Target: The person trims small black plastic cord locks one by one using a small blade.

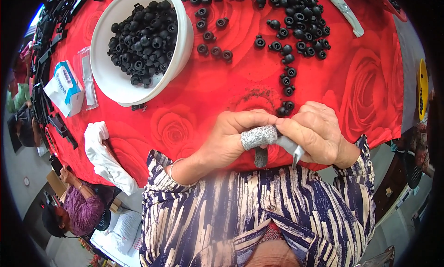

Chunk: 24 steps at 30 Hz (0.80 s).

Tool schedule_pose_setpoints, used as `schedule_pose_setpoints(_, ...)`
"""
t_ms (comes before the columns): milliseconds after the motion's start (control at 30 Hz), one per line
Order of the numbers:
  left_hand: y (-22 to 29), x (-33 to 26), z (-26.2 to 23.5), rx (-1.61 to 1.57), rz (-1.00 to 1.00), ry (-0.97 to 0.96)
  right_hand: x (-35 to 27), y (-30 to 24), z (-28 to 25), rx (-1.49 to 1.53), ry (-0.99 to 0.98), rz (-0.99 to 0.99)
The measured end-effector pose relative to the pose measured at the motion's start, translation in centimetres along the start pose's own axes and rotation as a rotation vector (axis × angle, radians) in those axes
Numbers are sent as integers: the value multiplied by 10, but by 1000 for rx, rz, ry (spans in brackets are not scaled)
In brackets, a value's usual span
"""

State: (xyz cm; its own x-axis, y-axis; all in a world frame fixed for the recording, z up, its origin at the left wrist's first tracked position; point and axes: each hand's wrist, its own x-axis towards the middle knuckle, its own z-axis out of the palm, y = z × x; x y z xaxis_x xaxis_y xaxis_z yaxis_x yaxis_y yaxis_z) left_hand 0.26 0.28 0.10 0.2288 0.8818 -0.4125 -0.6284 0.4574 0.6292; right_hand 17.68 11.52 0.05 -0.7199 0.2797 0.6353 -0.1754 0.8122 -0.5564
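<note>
Near the table's front edge, my left hand [226, 135] and my right hand [319, 133] meet, thumb tips together. Grey knitted finger sleeves [260, 136] cover fingers of the left hand, which is curled closed. Whatever it pinches is hidden behind the fingers. Closed in the right hand is a small blade-like tool [296, 155] with a pale wrapped body and a thin tip pointing toward my shirt. Just beyond the hands, a line of small round black parts [287, 82] with ring-shaped openings leads away to a larger heap [303, 22].
A white bowl [102, 49] full of the same black parts stands at the left. Left of it lie a tissue pack [67, 89] and a clear strip [88, 77]. A white cloth [104, 151] hangs over the near left edge. Another person [83, 204] sits at lower left.
</note>
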Motion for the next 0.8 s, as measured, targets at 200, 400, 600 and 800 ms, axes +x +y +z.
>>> schedule_pose_setpoints(200, -1, 0, -8, -93, -68, -71, 5, 0, 0, 148, -55, 71)
schedule_pose_setpoints(400, 11, 1, -7, 75, -148, -99, 4, -3, -9, 143, -159, 26)
schedule_pose_setpoints(600, 9, 2, -8, 72, -140, -106, 5, -1, -8, 145, -156, 23)
schedule_pose_setpoints(800, 1, 1, -2, 4, -96, -58, 4, -3, -6, 105, -117, 18)
